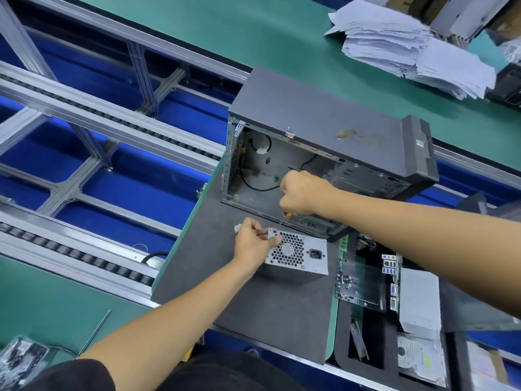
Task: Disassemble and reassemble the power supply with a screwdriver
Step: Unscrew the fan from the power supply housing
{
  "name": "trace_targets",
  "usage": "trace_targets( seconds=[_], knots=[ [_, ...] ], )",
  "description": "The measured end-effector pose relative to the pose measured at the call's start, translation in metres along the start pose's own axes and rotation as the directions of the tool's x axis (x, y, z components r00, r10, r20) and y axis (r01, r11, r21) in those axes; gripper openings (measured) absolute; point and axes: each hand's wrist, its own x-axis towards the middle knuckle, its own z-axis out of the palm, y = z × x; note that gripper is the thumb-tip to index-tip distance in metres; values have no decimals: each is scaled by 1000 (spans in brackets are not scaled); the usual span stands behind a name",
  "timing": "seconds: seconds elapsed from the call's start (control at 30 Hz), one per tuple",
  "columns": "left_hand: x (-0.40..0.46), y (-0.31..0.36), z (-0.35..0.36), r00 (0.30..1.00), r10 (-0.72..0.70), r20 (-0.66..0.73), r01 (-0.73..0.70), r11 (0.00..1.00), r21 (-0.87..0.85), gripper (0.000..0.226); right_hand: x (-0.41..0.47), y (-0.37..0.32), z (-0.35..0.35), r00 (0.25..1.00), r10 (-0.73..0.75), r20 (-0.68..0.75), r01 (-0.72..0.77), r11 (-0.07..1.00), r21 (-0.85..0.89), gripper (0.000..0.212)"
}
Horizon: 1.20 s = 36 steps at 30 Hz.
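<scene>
A silver power supply (306, 256) stands on the dark grey mat (253, 300), its honeycomb fan grille and power socket facing me. My left hand (252, 244) grips its top left corner, thumb on the grille. My right hand (303, 191) holds a screwdriver (282, 221) by the handle, fist closed, with the thin shaft slanting down to the top left corner of the supply. Right behind them stands an open, nearly bare computer case (324, 131) with loose black cables inside.
A motherboard (363, 280), a grey drive box (420, 300) and a hard disk (417, 356) lie in a foam tray at my right. Stacks of paper (408, 46) sit on the far green belt. Roller conveyor rails (84, 114) run along the left.
</scene>
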Motion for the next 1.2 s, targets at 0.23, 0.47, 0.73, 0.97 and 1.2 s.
trace_targets(
  seconds=[0.23, 0.47, 0.73, 0.97, 1.2],
  knots=[
    [2, -1, -1, 1000, -17, 7, 18, 999, -41, 47, -6, 13, -7, 909, -415, -27, 348, 795, -496, 16],
    [2, 1, 1, 999, -39, 1, 39, 996, -75, 51, -1, 27, -22, 508, -761, 403, 723, 122, -680, 30],
    [4, 1, 3, 999, -44, -6, 43, 994, -100, 53, -1, -14, 10, 997, -76, -20, 72, 982, -176, 11],
    [4, -3, 0, 999, -38, 4, 38, 996, -85, 51, 4, 3, -17, 841, -498, 209, 520, 643, -562, 46],
    [6, -5, 0, 999, -29, 35, 32, 995, -96, 49, 2, 18, -17, 527, -722, 448, 753, 151, -641, 26]
  ],
)
